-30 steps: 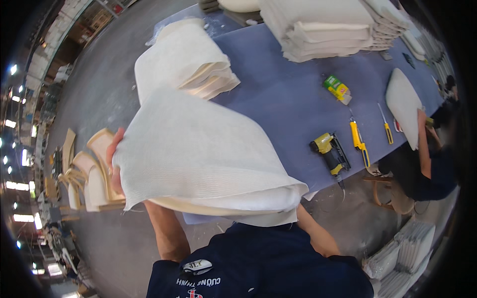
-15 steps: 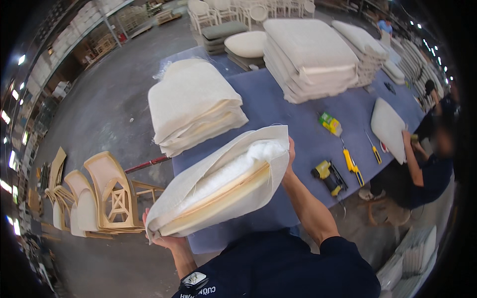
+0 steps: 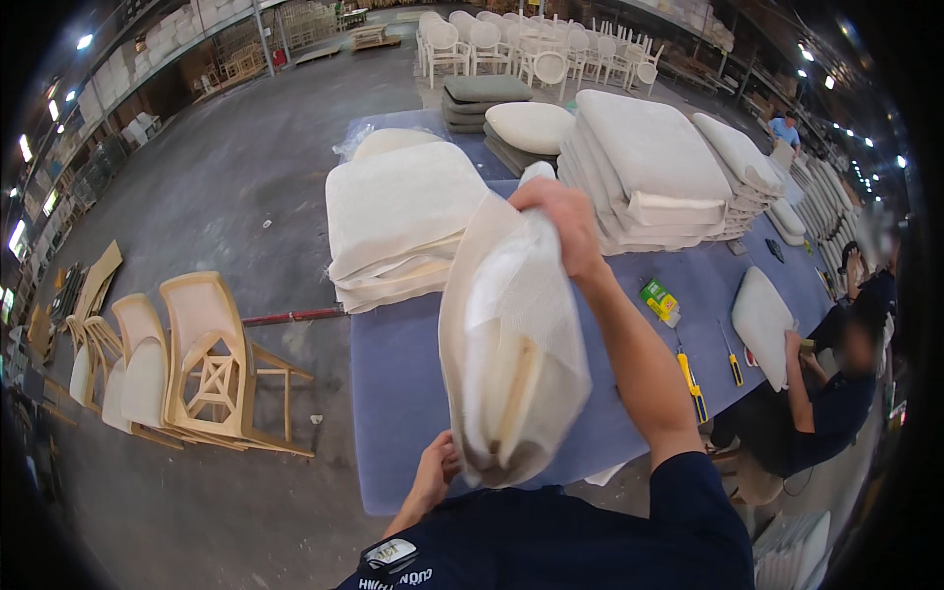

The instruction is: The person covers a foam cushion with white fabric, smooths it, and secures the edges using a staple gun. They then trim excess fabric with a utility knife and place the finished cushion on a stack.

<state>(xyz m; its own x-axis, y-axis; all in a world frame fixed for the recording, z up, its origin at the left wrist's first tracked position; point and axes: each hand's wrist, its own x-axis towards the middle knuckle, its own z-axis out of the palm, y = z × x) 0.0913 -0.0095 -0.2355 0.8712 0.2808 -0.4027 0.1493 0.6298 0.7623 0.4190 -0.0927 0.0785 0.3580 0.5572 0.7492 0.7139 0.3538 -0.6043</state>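
Evidently the cushion (image 3: 513, 344) sits inside its cover (image 3: 455, 324), one side not yet closed, above the table (image 3: 393, 393); the right hand (image 3: 562, 218) grips its top; whether the curled left hand (image 3: 436, 468) holds it is unclear.

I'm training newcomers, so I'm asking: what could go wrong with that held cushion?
The cushion might twist or slip: the right grip holds its top, but whether the left grip supports its lower edge is unclear. White padding shows at its open side, so it could shift. The cushion overlaps the cream stack in this view, so it may bump it.
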